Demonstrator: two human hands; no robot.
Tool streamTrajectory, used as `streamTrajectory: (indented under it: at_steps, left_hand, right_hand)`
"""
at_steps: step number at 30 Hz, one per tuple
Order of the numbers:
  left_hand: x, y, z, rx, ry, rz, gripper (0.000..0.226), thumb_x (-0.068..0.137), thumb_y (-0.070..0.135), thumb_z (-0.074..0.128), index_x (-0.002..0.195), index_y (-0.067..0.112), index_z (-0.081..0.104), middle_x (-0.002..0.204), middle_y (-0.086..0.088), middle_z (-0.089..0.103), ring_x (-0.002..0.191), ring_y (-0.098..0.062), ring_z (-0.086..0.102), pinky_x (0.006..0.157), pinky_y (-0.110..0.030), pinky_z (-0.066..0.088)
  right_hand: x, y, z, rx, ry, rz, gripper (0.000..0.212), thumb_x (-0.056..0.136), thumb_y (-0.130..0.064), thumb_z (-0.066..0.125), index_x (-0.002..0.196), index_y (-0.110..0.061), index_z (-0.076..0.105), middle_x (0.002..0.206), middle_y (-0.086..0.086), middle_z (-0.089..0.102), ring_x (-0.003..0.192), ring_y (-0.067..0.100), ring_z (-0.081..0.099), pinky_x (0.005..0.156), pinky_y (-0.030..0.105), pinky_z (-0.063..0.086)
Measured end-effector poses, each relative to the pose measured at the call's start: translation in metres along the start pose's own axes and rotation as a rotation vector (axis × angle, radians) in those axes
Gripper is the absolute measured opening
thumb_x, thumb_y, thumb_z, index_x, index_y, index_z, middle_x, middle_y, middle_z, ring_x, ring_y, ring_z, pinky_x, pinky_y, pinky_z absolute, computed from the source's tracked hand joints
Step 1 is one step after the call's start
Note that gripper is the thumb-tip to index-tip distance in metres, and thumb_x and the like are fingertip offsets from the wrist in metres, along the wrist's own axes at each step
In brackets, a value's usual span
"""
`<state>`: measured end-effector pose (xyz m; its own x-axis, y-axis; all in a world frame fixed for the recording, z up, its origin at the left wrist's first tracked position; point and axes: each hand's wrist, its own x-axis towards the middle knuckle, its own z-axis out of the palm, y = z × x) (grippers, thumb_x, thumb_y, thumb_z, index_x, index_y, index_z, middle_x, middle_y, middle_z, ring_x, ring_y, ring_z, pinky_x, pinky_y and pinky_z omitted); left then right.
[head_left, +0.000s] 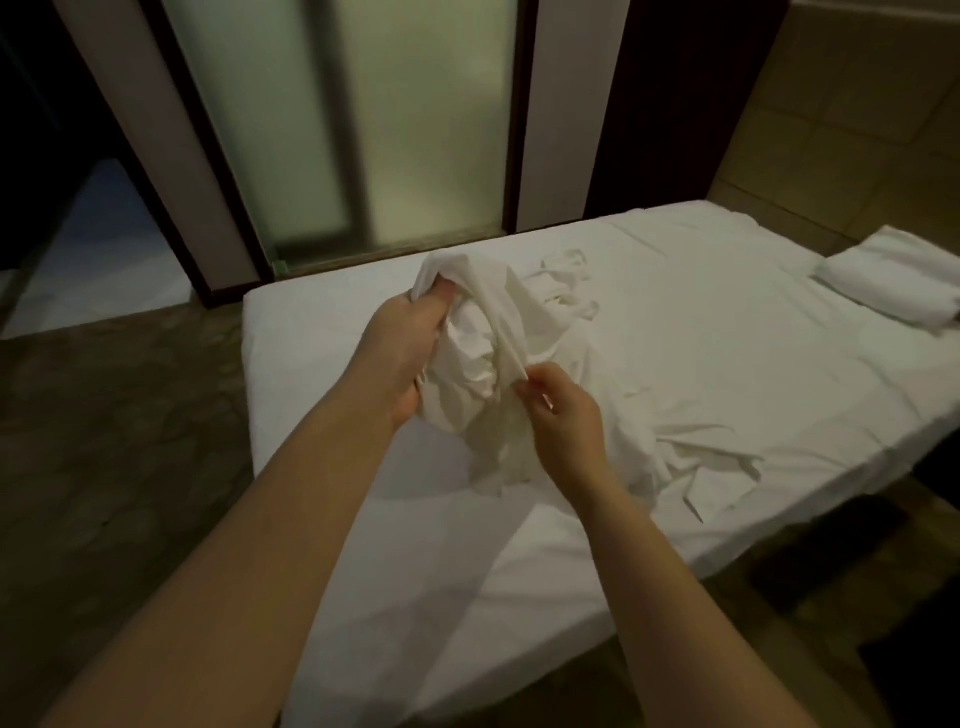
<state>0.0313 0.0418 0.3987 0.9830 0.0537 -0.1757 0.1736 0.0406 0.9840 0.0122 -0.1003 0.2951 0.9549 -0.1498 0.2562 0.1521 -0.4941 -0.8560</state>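
A crumpled white cloth (483, 364) hangs bunched above a bed covered with a white sheet (701, 353). My left hand (402, 353) grips the cloth's upper left part, fingers curled into the fabric. My right hand (561, 410) pinches a hem of the same cloth a little lower and to the right. More of the cloth trails onto the sheet to the right, with loose strips (566, 296) lying behind it.
A folded white towel or pillow (893, 283) lies at the bed's far right end. Frosted glass panels (353, 130) in dark frames stand behind the bed. A brownish floor (114, 441) lies left of the bed, a tiled wall (857, 114) at the right.
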Motion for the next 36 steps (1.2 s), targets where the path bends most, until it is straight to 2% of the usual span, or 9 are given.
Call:
streamTrajectory:
  at_steps: [3,7,12,16,20,25,27,33,36]
  left_hand:
    - [0.008,0.004,-0.028,0.244,0.102,0.162,0.021,0.092,0.034,0.056,0.106,0.019,0.056,0.102,-0.003,0.062,0.102,-0.025,0.058,0.092,-0.038,0.046]
    - [-0.006,0.003,-0.042,0.949,0.328,0.420,0.048,0.080,0.037,0.066,0.122,0.019,0.050,0.121,-0.010,0.046,0.113,-0.030,0.047,0.097,-0.037,0.040]
    - [-0.092,-0.049,0.044,0.795,-0.299,0.513,0.058,0.085,0.048,0.059,0.136,0.029,0.038,0.131,0.003,0.048,0.117,-0.016,0.050,0.098,-0.029,0.041]
    - [-0.121,-0.064,0.082,0.362,-0.127,0.321,0.038,0.089,0.016,0.051,0.124,0.004,0.054,0.116,-0.020,0.062,0.108,-0.035,0.058,0.095,-0.043,0.046]
    - [-0.136,-0.057,0.091,0.299,-0.030,0.245,0.022,0.097,0.007,0.038,0.088,0.015,0.057,0.084,-0.004,0.060,0.084,-0.024,0.056,0.086,-0.039,0.047]
    - [-0.141,-0.039,0.106,0.476,-0.112,0.270,0.025,0.095,0.014,0.045,0.078,0.003,0.059,0.075,-0.013,0.053,0.071,-0.019,0.048,0.066,-0.028,0.039]
    - [-0.150,-0.028,0.113,0.504,-0.258,0.292,0.019,0.091,0.011,0.050,0.076,0.010,0.061,0.068,-0.006,0.054,0.067,-0.015,0.050,0.064,-0.024,0.041]
    - [-0.147,0.006,0.072,0.762,-0.431,0.275,0.010,0.079,0.028,0.071,0.069,0.029,0.071,0.064,0.016,0.065,0.070,-0.002,0.060,0.066,-0.018,0.047]
    - [-0.142,-0.001,0.043,0.650,-0.465,0.157,0.012,0.081,0.035,0.066,0.074,0.027,0.072,0.080,0.006,0.070,0.086,-0.017,0.063,0.082,-0.030,0.049]
  right_hand:
    - [0.002,-0.017,-0.022,0.148,0.133,0.079,0.017,0.095,-0.015,0.050,0.079,-0.013,0.055,0.068,-0.007,0.050,0.070,0.009,0.044,0.063,0.024,0.033]
    - [0.017,-0.059,-0.075,0.532,0.122,0.204,0.026,0.098,-0.014,0.043,0.078,-0.011,0.059,0.078,0.005,0.060,0.077,0.017,0.055,0.074,0.034,0.047]
    - [0.007,-0.098,-0.106,0.841,-0.199,0.346,0.026,0.097,-0.015,0.046,0.072,-0.009,0.053,0.057,0.001,0.054,0.053,0.012,0.054,0.052,0.022,0.046]
    - [-0.021,-0.084,-0.116,0.806,-0.128,0.412,0.018,0.097,-0.017,0.046,0.095,-0.005,0.058,0.084,0.008,0.060,0.076,0.017,0.059,0.065,0.025,0.053]
    - [-0.077,-0.057,-0.125,0.135,0.151,0.112,0.022,0.093,-0.035,0.053,0.113,-0.027,0.049,0.112,-0.006,0.055,0.101,0.011,0.054,0.084,0.023,0.045]
    - [-0.169,-0.038,-0.114,0.161,-0.085,0.064,0.030,0.080,-0.053,0.063,0.103,-0.037,0.051,0.100,-0.021,0.054,0.092,-0.004,0.053,0.078,0.016,0.044]
    - [-0.168,-0.027,-0.115,0.202,-0.039,0.075,0.009,0.089,-0.033,0.060,0.083,-0.031,0.054,0.080,-0.016,0.059,0.074,-0.001,0.055,0.069,0.021,0.044]
    - [-0.146,-0.016,-0.162,0.580,0.222,0.236,0.024,0.096,-0.016,0.049,0.073,-0.016,0.057,0.074,0.007,0.050,0.073,0.021,0.046,0.069,0.036,0.037]
    - [-0.145,-0.016,-0.191,0.356,-0.106,0.177,0.023,0.094,-0.022,0.053,0.073,-0.015,0.058,0.073,0.008,0.049,0.069,0.019,0.045,0.064,0.032,0.038]
